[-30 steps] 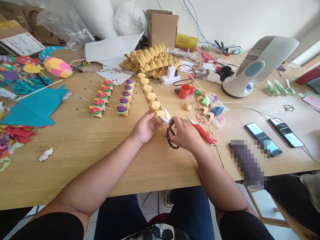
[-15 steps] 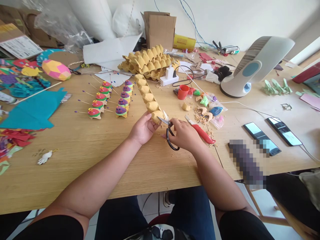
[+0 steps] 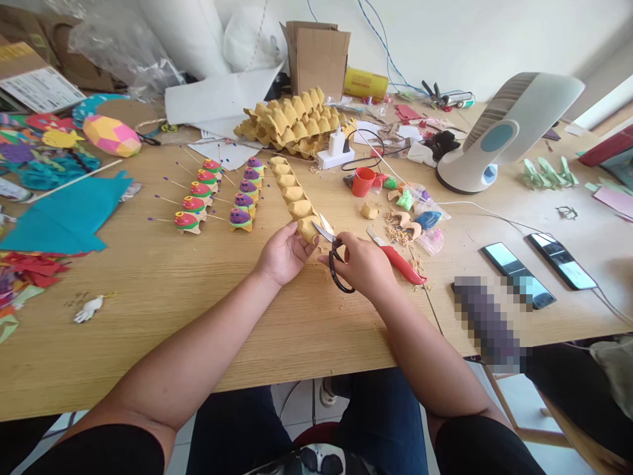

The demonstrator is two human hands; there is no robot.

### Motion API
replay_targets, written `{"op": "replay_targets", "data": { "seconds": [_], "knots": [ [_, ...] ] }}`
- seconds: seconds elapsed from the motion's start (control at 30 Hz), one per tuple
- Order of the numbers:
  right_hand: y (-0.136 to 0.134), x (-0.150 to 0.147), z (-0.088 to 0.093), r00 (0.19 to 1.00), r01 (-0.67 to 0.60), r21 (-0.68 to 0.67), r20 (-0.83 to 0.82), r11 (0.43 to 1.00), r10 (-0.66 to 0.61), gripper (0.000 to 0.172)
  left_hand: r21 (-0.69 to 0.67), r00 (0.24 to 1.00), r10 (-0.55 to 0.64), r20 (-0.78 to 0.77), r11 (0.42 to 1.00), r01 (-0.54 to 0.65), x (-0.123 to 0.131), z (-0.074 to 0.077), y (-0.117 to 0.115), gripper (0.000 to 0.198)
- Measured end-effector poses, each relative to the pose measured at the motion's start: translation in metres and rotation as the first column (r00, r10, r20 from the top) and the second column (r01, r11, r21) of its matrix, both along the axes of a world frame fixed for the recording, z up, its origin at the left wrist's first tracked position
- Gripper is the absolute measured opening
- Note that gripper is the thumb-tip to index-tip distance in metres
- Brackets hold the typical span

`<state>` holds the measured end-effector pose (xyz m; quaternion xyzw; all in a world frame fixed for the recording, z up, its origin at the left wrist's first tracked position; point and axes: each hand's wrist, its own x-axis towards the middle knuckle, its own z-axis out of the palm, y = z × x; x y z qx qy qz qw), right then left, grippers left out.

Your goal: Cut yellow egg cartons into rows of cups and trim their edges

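My left hand (image 3: 285, 253) pinches the near end of a yellow egg-carton strip (image 3: 293, 194), which stretches away from me across the table. In my right hand (image 3: 364, 262) are black-handled scissors (image 3: 338, 272). Their blades are parted at the right side of the strip's nearest cup. A red-handled knife (image 3: 401, 264) lies just right of my right hand. To the left of the strip stand two rows of painted carton pieces, one with red tops (image 3: 190, 204) and one with purple tops (image 3: 241, 216); thin sticks poke out of them.
Stacked egg cartons (image 3: 291, 119), a white power adapter (image 3: 335, 157) and a cardboard box (image 3: 322, 63) stand behind. A red cup (image 3: 362, 181), bagged clay (image 3: 427, 220) and shavings lie to the right, then a white fan (image 3: 494, 142) and two phones (image 3: 564, 260). Blue paper (image 3: 64, 214) lies left.
The near end of the strip has shifted slightly left and away from me. The scissors stay at its nearest cup, with their handles a little lower-angled in my right hand.
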<state>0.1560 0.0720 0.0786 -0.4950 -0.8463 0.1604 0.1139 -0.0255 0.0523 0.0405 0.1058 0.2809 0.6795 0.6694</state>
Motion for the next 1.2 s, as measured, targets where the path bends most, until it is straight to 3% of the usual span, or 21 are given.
{"op": "replay_targets", "data": {
  "seconds": [0.5,0.9,1.03,1.2],
  "knots": [
    [0.0,0.001,0.002,1.0,-0.019,0.011,0.019,1.0,0.019,0.045,-0.037,1.0,-0.01,0.028,0.999,0.011,-0.003,-0.001,0.001,0.022],
    [0.018,0.009,-0.007,0.977,0.037,-0.033,-0.207,0.999,-0.043,0.029,0.005,0.998,-0.064,0.005,0.998,0.064,-0.002,-0.004,-0.001,0.018],
    [0.018,0.008,-0.012,0.957,-0.063,-0.035,-0.285,0.997,0.05,0.025,0.011,0.997,-0.077,-0.007,0.997,0.077,-0.002,-0.003,-0.001,0.019],
    [0.016,0.007,-0.017,0.957,-0.113,0.093,-0.259,0.989,0.134,0.029,-0.016,0.998,-0.058,-0.011,0.998,0.058,0.0,0.001,-0.001,0.021]
  ]
}}
